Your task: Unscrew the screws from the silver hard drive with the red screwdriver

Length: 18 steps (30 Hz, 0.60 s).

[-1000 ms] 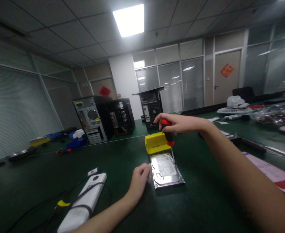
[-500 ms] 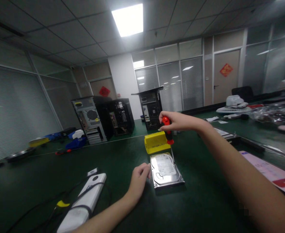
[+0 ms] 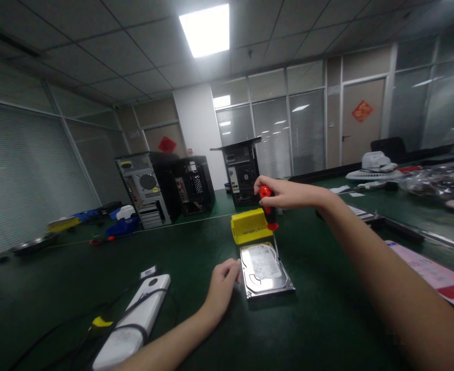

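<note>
A silver hard drive (image 3: pixel 266 270) lies label side up on the green table. Along its left edge my left hand (image 3: pixel 223 277) rests with curled fingers, the fingertips against the drive's side. My right hand (image 3: pixel 275 191) is closed round the top of a red and black screwdriver (image 3: pixel 270 219), held nearly upright. The shaft points down to the upper right edge of the drive; its tip is too small to make out. Just behind the drive stands a yellow box-like holder (image 3: pixel 250 228).
On the left lies a white power strip (image 3: pixel 136 319) with a black cable. Several computer cases, including a black one (image 3: pixel 242 172), stand at the back. A pink sheet (image 3: pixel 430 273) and a pile of clear plastic bags (image 3: pixel 431 183) are on the right.
The whole view has shifted very slightly. Both hands, the screwdriver and the hard drive keep the same places relative to one another.
</note>
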Each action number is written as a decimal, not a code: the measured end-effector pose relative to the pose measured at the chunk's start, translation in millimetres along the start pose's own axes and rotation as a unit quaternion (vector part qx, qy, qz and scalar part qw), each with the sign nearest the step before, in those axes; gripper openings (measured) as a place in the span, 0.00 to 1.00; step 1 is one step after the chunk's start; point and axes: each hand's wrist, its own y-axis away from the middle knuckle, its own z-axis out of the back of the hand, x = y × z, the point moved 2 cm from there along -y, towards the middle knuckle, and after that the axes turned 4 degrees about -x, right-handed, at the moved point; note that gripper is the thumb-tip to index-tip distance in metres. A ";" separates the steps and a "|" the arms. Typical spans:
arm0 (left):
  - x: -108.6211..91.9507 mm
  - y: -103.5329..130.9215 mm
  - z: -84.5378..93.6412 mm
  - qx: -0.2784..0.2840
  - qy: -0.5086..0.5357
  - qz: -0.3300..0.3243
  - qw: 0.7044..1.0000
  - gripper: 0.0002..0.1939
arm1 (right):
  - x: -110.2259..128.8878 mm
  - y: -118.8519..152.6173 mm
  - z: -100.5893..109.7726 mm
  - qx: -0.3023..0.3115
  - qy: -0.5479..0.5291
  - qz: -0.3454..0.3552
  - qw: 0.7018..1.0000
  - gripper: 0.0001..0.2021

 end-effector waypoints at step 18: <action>-0.3 0.1 0.2 0.001 0.002 0.004 1.000 0.22 | -1.5 -2.0 1.8 0.006 -0.037 -0.040 0.999 0.15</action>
